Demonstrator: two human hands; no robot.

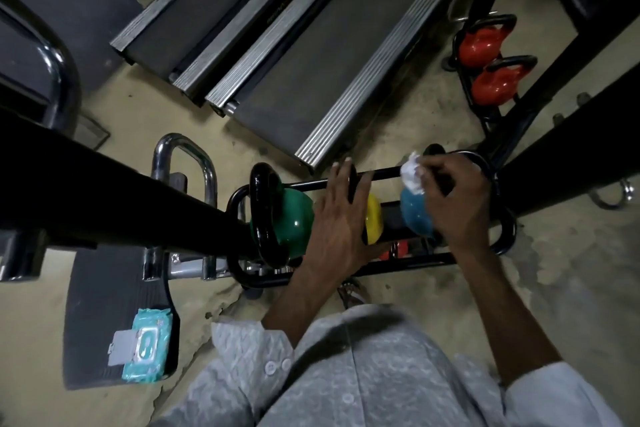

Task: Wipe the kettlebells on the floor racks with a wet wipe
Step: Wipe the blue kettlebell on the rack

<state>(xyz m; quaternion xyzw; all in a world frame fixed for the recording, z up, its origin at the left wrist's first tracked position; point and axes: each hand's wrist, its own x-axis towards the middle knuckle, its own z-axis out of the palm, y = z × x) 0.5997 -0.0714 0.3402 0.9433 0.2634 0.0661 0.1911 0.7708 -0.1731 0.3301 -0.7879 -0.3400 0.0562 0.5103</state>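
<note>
Hands at the floor rack (381, 174), wet wipe (412, 175) on the blue kettlebell (415, 217).
Right hand (453, 204) pinches the crumpled white wet wipe in curled fingers against the top of the blue kettlebell at the rack's right end. Left hand (341, 215) lies with fingers straight and spread on the yellow kettlebell (374, 218), right of the green kettlebell (296, 215). Print on the wipes pack (147, 345), near left, is unreadable.
</note>
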